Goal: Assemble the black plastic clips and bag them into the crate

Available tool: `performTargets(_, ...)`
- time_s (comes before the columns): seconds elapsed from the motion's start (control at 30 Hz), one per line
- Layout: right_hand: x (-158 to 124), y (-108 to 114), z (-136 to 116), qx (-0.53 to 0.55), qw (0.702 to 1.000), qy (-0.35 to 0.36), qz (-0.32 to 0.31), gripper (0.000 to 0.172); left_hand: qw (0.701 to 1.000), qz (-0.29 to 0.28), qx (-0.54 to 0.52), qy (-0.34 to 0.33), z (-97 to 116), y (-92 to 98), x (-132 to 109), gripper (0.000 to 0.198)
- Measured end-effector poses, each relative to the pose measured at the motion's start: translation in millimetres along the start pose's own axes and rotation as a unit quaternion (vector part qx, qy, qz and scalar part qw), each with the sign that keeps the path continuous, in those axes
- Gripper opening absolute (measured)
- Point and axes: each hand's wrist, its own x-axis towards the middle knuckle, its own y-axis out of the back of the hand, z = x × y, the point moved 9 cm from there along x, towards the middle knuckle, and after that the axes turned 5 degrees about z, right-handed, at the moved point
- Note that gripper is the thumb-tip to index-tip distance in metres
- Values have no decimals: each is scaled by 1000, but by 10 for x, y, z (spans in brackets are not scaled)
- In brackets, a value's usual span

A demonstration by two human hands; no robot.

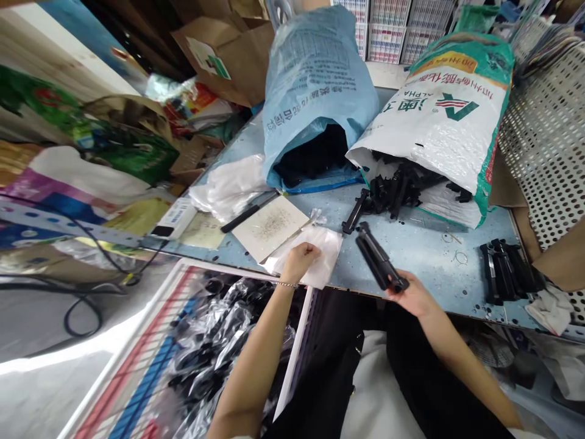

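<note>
My right hand is closed around the near end of a pair of long black plastic parts, which lie side by side and point away from me over the table edge. My left hand has its fingers curled together on a stack of thin clear plastic bags; whether a bag is pinched in them is hidden. A cream board strewn with small specks lies partly under the bags. Just beyond the held parts, a single similar black part rests on the blue table.
A blue sack and a white-green sack, both with black parts inside, lie at the back. More black parts are grouped at the right. Below the table's left front stands a crate of bagged black parts.
</note>
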Motion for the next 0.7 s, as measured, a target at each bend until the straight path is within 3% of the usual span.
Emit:
performTargets(0.1,122,-662,386,108,983,-116,-88,27,1000,14,-7,-10,21,-4,-10,15)
performTargets(0.2,214,-928,614,126,973,-164,-106,22,998,39,2,-52,68,77,-29,20)
performTargets(0.37,242,-981,719,177,956,-204,-114,17,985,67,37,-157,281,234,-197,39)
performTargets(0.53,246,-1025,742,247,928,-245,-135,14,942,38,52,-331,855,113,-788,55)
performTargets(0.6,254,-973,698,244,935,-221,-133,13,934,29,24,-356,981,92,-966,57)
performTargets(0.7,178,-865,654,232,942,-201,-134,15,939,59,-7,-339,987,177,-984,57)
